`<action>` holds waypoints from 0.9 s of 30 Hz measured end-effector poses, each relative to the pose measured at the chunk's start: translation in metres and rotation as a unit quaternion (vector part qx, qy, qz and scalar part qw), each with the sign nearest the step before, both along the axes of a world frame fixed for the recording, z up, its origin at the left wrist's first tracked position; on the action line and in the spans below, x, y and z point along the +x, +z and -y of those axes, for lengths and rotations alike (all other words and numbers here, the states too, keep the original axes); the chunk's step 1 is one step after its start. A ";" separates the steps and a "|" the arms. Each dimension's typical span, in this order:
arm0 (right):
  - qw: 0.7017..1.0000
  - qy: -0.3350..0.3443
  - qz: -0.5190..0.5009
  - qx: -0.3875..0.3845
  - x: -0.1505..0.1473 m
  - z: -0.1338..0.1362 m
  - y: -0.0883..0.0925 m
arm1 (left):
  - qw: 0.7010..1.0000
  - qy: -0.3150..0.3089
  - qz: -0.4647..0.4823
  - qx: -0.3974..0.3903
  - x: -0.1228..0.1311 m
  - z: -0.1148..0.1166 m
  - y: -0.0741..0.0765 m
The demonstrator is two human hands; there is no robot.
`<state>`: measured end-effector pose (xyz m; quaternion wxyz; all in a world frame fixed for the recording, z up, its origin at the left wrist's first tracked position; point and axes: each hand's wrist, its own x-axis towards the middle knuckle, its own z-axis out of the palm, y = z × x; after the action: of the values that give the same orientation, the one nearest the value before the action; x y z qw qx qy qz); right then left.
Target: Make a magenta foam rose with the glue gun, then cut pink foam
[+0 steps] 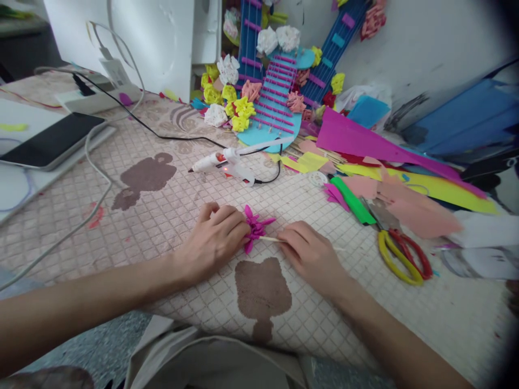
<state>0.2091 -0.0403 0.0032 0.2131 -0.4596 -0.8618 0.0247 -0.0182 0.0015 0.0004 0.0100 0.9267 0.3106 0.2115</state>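
Just above the table's front middle, my left hand [223,235] pinches the left side of a magenta paper flower [255,229] with narrow, pointed petals. From the right, my right hand [312,254] is closed around a thin pale wooden stick [269,239]; its left tip meets the flower's centre. Part of the stick is covered by my right fingers. Beyond both hands, a white hot glue gun [225,163] lies on its side with a small red light on, its nozzle toward the left.
Scissors [399,256] with yellow and red handles, a green roll [352,200] and coloured paper sheets [413,200] lie at the right. Paper-flower guitar shapes [275,97] lean at the back. A phone [52,140], power strip [97,92] and cables are at the left.
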 end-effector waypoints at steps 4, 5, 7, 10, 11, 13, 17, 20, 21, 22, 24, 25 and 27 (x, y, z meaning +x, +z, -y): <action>1.000 0.006 -0.002 -0.022 0.030 0.003 0.002 | 1.000 -0.007 0.008 -0.006 -0.001 0.000 0.001; 1.000 -0.006 -0.007 -0.019 0.039 0.003 0.003 | 1.000 -0.009 0.012 -0.007 -0.002 0.000 0.002; 0.998 -0.051 -0.021 -0.006 0.056 0.002 0.002 | 1.000 -0.015 0.022 -0.008 -0.003 -0.001 0.003; 0.991 -0.125 -0.033 0.018 0.074 -0.008 -0.001 | 0.999 -0.027 0.033 -0.005 -0.006 0.000 0.005; 0.989 -0.141 -0.031 0.022 0.078 -0.014 -0.003 | 0.999 -0.031 0.037 -0.004 -0.008 0.000 0.006; 0.988 -0.155 -0.018 0.023 0.082 -0.029 -0.008 | 0.999 -0.029 0.044 -0.001 -0.012 0.002 0.006; 0.985 -0.166 0.018 0.044 0.088 -0.064 -0.018 | 0.997 -0.014 0.058 0.043 -0.026 0.005 0.006; 0.978 -0.193 0.045 0.062 0.091 -0.084 -0.022 | 0.997 -0.007 0.036 0.073 -0.036 0.007 0.008; 0.976 -0.199 0.049 0.071 0.091 -0.089 -0.022 | 0.997 -0.005 0.033 0.075 -0.039 0.008 0.008; 0.976 -0.199 0.047 0.080 0.089 -0.093 -0.021 | 0.997 -0.003 0.033 0.073 -0.041 0.009 0.009; 0.981 -0.175 0.017 0.086 0.078 -0.098 -0.017 | 0.998 -0.005 0.037 0.054 -0.045 0.010 0.010; 0.985 -0.154 -0.009 0.079 0.068 -0.100 -0.014 | 0.998 -0.007 0.036 0.041 -0.046 0.010 0.010; 0.993 -0.091 -0.068 0.036 0.042 -0.107 -0.007 | 0.999 -0.013 0.032 0.024 -0.048 0.010 0.010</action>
<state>0.2508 0.0668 -0.0036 0.2888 -0.5253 -0.8004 0.0051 -0.0661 -0.0080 0.0103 0.0005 0.9236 0.2924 0.2480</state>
